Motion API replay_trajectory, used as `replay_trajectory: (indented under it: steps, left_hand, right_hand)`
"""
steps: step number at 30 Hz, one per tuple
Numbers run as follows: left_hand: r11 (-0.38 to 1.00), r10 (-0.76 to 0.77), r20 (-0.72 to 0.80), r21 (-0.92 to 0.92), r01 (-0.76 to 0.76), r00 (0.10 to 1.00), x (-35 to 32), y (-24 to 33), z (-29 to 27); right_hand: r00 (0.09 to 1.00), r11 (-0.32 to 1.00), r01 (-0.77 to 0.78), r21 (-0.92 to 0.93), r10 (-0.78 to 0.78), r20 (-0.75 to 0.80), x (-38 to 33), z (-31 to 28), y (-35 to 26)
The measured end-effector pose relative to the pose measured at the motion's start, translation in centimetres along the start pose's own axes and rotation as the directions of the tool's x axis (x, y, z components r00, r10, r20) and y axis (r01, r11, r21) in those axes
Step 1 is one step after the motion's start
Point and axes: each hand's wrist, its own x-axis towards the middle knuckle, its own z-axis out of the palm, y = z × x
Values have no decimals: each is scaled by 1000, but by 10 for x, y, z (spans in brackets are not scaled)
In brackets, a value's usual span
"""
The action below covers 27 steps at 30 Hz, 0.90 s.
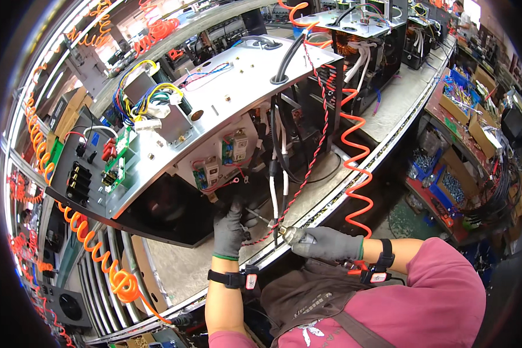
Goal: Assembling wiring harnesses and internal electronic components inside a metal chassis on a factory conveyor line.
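My right hand (333, 243), in a grey glove, is wrapped round a silver air screwdriver (293, 234). Its long thin bit points left toward my left hand (228, 231), also gloved in grey. That hand's fingers are bent together at the lower front of a metal machine chassis (174, 203); what they hold is hidden. A twisted red-and-black wire (298, 194) hangs down past the bit to my left hand. Just above are small modules (235, 148) with ring-ended wires inside the open side, and black and white cables (272, 185).
An orange coiled air hose (358, 168) hangs right of the chassis. The machine stands on a line bench (412, 98) with other units (377, 52) farther along. To the right, a rack holds screw bins (452, 182). Rollers (101, 278) lie at left.
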Motion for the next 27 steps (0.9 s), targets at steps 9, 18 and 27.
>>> replay_trajectory:
  steps: [9,18,27]
  left_hand:
    - [970,-223,217,141,196,950,19,13,-40]
    - [553,370,361,655,-515,856,57,-23,-22]
    - [449,515,363,657,-605,776,68,-17,-13]
  right_hand:
    - [999,999,-40,-26,41,22,2,3,-15]
    - [981,950,-165,264,186,-59,31,11,-44]
    - [961,950,-206,233,241,-135,50,10,-51]
